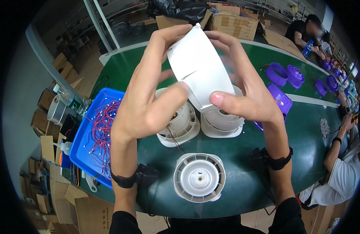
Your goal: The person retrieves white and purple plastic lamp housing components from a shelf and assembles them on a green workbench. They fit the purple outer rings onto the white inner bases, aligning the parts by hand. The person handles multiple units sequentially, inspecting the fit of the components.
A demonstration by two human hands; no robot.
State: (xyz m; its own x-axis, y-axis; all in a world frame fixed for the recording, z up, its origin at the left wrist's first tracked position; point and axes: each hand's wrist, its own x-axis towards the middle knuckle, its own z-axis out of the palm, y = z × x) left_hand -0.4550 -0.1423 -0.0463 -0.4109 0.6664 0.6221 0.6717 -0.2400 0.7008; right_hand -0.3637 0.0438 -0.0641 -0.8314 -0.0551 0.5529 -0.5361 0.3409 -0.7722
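Between both hands a white curved plastic housing (201, 64) is held tilted above the green table. My left hand (148, 89) grips its left side, with the thumb on its lower face. My right hand (248, 82) wraps its right side, thumb pressed near the lower corner; its other fingers are partly hidden behind the housing. Below stand two white round housings, a left one (179, 128) with a thin wire coming out and a right one (222, 126). Nearer me, a white round base (199, 177) with a ribbed ring and a central hub lies on the table.
At the left is a blue tray (80, 146) of red and dark wires (104, 124), beside a clear bottle (72, 102). Purple plastic parts (277, 74) lie at the right, near a small pile of metal pieces (324, 128). Other people (332, 167) work along the right edge.
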